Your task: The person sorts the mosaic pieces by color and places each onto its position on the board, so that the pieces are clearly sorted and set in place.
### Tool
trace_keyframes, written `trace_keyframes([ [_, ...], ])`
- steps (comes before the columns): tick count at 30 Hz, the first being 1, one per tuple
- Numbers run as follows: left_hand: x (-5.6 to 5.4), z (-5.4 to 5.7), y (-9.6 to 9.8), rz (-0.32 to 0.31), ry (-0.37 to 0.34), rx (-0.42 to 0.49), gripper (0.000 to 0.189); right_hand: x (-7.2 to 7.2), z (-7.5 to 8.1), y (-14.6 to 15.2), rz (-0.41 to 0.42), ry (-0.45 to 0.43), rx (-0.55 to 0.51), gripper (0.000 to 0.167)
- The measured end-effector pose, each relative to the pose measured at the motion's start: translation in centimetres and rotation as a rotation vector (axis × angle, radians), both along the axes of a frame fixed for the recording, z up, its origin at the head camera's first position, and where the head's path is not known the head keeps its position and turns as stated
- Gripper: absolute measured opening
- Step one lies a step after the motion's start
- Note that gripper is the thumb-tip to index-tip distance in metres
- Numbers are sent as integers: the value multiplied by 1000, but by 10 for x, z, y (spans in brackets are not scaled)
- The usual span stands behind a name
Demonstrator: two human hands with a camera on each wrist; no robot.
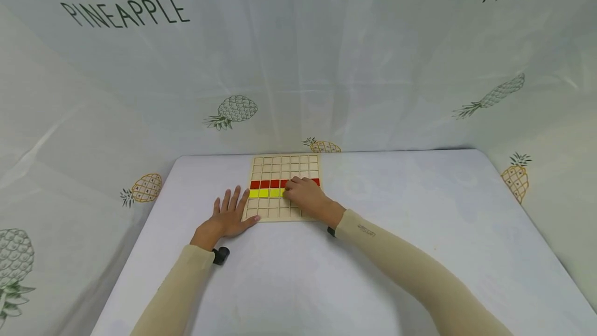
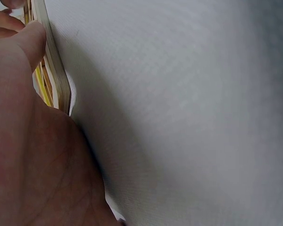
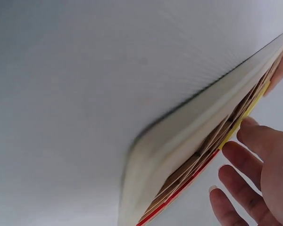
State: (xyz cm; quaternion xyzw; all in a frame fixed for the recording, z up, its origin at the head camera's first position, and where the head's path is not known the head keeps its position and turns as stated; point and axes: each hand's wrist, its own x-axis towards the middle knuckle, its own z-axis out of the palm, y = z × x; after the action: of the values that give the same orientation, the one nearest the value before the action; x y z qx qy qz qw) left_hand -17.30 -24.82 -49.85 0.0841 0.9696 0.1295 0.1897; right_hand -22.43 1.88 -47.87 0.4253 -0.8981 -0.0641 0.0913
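Note:
A pale wooden grid board [image 1: 280, 213] lies near the table's far edge. Red square tiles [image 1: 265, 184] form a row across it. Just below that row, yellow square tiles [image 1: 264, 193] start from the left side. My right hand [image 1: 308, 196] is over the board's right half, hiding some cells. Its thumb and index fingertips pinch a yellow tile [image 3: 232, 135] at the end of the yellow row. My left hand [image 1: 229, 220] rests flat at the board's left side, fingers spread; its thumb [image 2: 34, 40] lies against the board's edge.
The board sits on a white-covered table [image 1: 420, 211]. Behind it hangs a pale curtain [image 1: 298, 56] printed with pineapples. A dark wrist device [image 1: 221, 255] is strapped to the left wrist.

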Motion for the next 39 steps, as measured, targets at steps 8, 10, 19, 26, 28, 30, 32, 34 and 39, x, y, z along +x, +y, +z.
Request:
trace_keyframes([
  [8,-4,-6,-1,2,5,-8,101,6,0,26,15,-90,-178,28],
  [10,-6,-9,-2,1,14,-10,100,8,1,34,25,-72,-194,31],
  [19,-6,-11,0,10,15,-10,101,21,4,77,32,-16,-202,38],
  [26,-6,-15,-2,9,27,-18,101,31,7,114,2,12,-227,39],
  [28,-6,-14,-2,4,29,-20,102,33,7,125,-15,18,-233,40],
  [30,-6,-14,-2,1,31,-21,102,34,6,136,-28,23,-245,41],
  [32,-6,-12,-2,-1,32,-16,102,34,5,146,-41,35,-252,42],
  [34,-6,-11,-1,-3,32,-11,102,35,4,156,-51,46,-266,42],
  [39,-4,-7,0,-9,14,-1,102,36,-1,181,-83,73,-287,43],
])
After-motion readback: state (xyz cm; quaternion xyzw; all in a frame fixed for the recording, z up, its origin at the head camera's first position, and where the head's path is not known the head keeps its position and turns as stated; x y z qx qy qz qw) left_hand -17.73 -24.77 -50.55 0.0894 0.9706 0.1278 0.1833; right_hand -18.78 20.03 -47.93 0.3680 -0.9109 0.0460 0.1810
